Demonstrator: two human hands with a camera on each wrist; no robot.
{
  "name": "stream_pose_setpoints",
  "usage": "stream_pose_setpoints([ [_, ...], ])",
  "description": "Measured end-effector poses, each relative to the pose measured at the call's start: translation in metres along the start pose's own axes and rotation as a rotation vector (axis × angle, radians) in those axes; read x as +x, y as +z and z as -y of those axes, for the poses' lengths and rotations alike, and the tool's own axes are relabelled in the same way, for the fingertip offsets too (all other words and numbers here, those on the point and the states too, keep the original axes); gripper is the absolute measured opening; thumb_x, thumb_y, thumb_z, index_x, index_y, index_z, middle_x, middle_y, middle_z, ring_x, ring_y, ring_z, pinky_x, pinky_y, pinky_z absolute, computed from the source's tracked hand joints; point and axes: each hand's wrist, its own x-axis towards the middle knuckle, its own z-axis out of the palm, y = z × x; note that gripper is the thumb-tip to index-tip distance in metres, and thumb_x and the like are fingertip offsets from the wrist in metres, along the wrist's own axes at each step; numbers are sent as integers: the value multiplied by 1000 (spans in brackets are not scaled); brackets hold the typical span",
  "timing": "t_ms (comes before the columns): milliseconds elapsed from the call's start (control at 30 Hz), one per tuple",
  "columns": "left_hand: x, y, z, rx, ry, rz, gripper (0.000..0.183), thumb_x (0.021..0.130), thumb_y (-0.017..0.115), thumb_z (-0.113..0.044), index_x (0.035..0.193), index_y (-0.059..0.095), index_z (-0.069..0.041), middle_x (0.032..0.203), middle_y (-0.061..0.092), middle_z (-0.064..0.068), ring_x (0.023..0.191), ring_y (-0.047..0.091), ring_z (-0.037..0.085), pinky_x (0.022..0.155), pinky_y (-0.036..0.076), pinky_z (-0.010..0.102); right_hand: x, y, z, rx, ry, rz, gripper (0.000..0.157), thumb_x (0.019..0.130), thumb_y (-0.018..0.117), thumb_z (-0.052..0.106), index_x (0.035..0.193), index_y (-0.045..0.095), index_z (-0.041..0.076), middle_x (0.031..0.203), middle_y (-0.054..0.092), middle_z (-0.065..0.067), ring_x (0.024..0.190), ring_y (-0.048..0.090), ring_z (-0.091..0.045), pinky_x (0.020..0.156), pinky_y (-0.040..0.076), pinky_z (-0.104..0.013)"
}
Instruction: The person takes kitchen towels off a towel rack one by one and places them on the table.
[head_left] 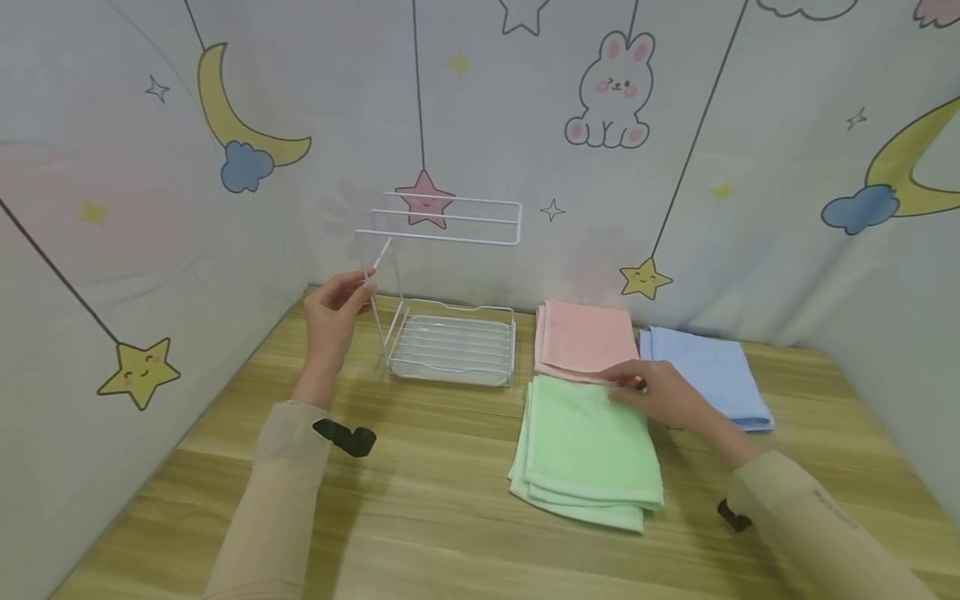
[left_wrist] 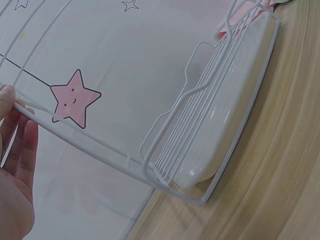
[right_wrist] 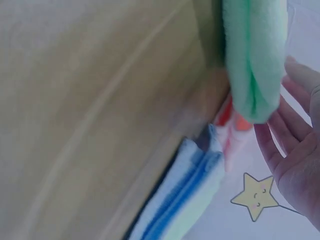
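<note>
At the left, my left hand (head_left: pixel 330 321) pinches an upright of a white wire rack (head_left: pixel 450 239) between thumb and fingers. The rack stands on the table, with rails at the top and a shallow white tray (left_wrist: pixel 215 115) under its bottom wires. On the right, my right hand (head_left: pixel 663 392) is at the upper right edge of a folded green towel (head_left: pixel 585 442), its fingers beside the cloth. A folded pink towel (head_left: pixel 588 333) lies just behind the green one. Beyond the right hand is a folded blue towel (head_left: pixel 701 371).
The wooden table (head_left: pixel 427 500) meets a pale fabric wall (head_left: pixel 487 108) printed with stars, moons and a rabbit. This wall stands close behind the rack and towels. More pale fabric bounds the table on both sides.
</note>
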Motion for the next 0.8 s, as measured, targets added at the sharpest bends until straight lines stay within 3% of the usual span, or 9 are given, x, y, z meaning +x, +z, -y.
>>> stream_pose_setpoints([
  [167, 0, 1, -1, -8, 4, 8, 25, 90, 70, -3, 109, 65, 13, 94, 74, -19, 76, 68, 1, 69, 61, 14, -3, -15, 6, -25, -22, 37, 52, 86, 77, 32, 133, 62, 15, 99, 74, 0, 74, 55, -8, 80, 60, -38],
  [233, 1, 1, -1, -17, 8, 9, 26, 90, 70, -2, 109, 64, 15, 94, 74, -19, 75, 68, 1, 69, 61, 15, -3, -20, 7, -45, -11, 62, 60, 85, 76, 39, 138, 58, 18, 92, 71, 1, 66, 47, -6, 72, 56, -33],
  [333, 2, 0, 0, -24, 5, 9, 25, 90, 70, -1, 108, 64, 15, 94, 74, -19, 75, 68, 2, 69, 61, 16, -4, -25, 9, -56, 19, 94, 67, 84, 76, 45, 143, 53, 24, 75, 60, 3, 56, 33, -4, 59, 41, -24],
  [433, 4, -2, 7, -31, -6, 3, 18, 89, 70, -1, 105, 68, 9, 94, 75, -18, 74, 68, 1, 69, 61, 16, -6, -28, 11, -74, 35, 103, 69, 83, 76, 47, 144, 51, 28, 70, 53, 5, 55, 30, -4, 59, 36, -21],
  [533, 7, -4, 15, -14, -9, -15, 13, 89, 70, -2, 102, 72, 1, 93, 74, -19, 74, 68, 1, 68, 61, 15, -7, -29, 13, -89, 25, 89, 68, 83, 77, 44, 144, 51, 28, 81, 62, 4, 62, 40, -9, 69, 40, -26],
  [600, 9, -5, 19, 9, -4, -29, 14, 89, 71, -3, 103, 71, 1, 93, 74, -19, 73, 67, 0, 67, 61, 14, -7, -31, 16, -99, 2, 60, 65, 84, 78, 41, 142, 53, 26, 99, 71, 1, 72, 50, -13, 73, 45, -31],
  [700, 8, -6, 21, 58, 13, -48, 22, 89, 72, -4, 108, 69, 5, 87, 72, -20, 73, 66, -1, 65, 60, 12, -9, -33, 20, -118, -40, -12, 55, 87, 76, 34, 138, 58, 23, 124, 70, -4, 90, 62, -20, 78, 52, -38],
  [800, 5, -9, 18, 162, 25, -59, 32, 89, 73, -8, 119, 66, 2, 84, 67, -22, 77, 63, -4, 65, 58, 9, -12, -35, 26, -132, -85, -110, 45, 90, 74, 24, 133, 62, 17, 127, 69, -6, 107, 66, -25, 83, 57, -44],
])
